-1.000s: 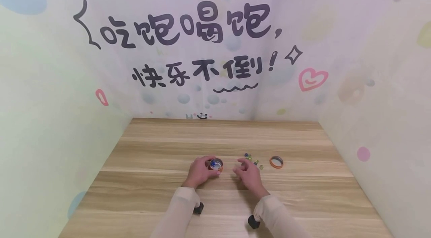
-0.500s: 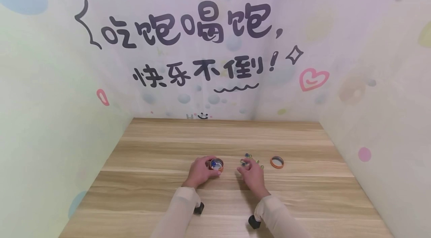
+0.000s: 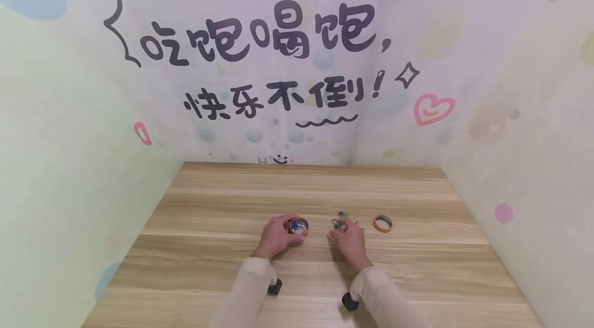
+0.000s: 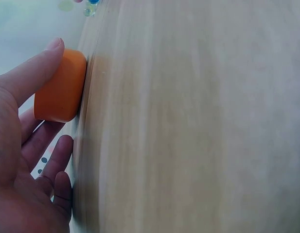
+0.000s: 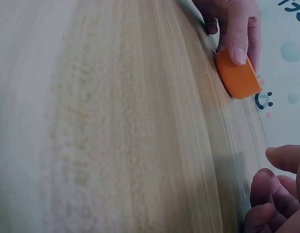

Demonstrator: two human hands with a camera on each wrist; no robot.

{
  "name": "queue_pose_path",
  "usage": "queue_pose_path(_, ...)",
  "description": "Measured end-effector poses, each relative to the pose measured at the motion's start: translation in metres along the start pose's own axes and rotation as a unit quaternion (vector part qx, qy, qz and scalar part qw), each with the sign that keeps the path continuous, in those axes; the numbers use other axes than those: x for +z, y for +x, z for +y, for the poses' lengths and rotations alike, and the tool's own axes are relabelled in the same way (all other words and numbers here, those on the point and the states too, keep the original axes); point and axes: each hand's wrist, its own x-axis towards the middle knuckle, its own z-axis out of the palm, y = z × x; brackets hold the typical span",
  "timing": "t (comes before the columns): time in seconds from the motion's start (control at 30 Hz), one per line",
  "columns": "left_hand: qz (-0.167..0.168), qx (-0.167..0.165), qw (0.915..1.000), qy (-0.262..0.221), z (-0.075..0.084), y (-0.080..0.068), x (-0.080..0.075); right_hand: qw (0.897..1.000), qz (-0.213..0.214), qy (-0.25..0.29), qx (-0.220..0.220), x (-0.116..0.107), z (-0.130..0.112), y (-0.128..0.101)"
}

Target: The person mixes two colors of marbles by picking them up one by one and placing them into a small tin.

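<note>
At nine o'clock from marbles (image 3: 341,213): cup (image 4: 67,92), likely light, stiff; best sidewall-gripped, as in left hand (image 3: 277,235); right hand's (image 3: 351,241) grip unclear.

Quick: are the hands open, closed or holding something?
Left hand: holding the cup.
Right hand: at the marbles; whether it grips one can't be told.

both forearms (image 3: 245,287) reach forward; left hand (image 3: 274,238) curved in a grip; right hand (image 3: 351,241) loosely bent, palm inward.
</note>
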Motion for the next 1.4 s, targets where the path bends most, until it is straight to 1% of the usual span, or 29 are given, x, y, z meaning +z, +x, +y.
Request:
queue_pose_path(0.2,0.0,0.001,1.0,0.003,-0.0001,0.0005,0.0,1.0,0.0,-0.014,-0.002,0.0004,0.0002,0.0026)
queue_pose_path(0.5,0.0,-0.001,1.0,-0.002,0.0013,0.0,-0.0003,0.999,0.004,-0.05,-0.005,-0.0002,-0.0006,0.0069)
queue_pose_path(0.63,0.0,0.004,1.0,-0.003,0.0011,0.0,-0.0003,0.998,0.003,-0.059,-0.001,-0.0018,-0.0028,0.0062)
queue_pose_path(1.0,-0.001,-0.004,1.0,-0.002,-0.0001,0.0004,0.001,0.998,-0.002,-0.065,0.002,-0.0023,-0.0031,0.0064)
queue_pose_path(1.23,0.001,-0.002,1.0,-0.002,0.0,0.0008,0.001,0.997,0.009,-0.072,-0.006,-0.0025,-0.0037,0.0061)
queue_pose_path(1.4,0.0,-0.003,1.0,0.0,0.0004,0.0003,0.0009,0.997,0.008,-0.075,-0.005,-0.0018,-0.0027,0.0067)
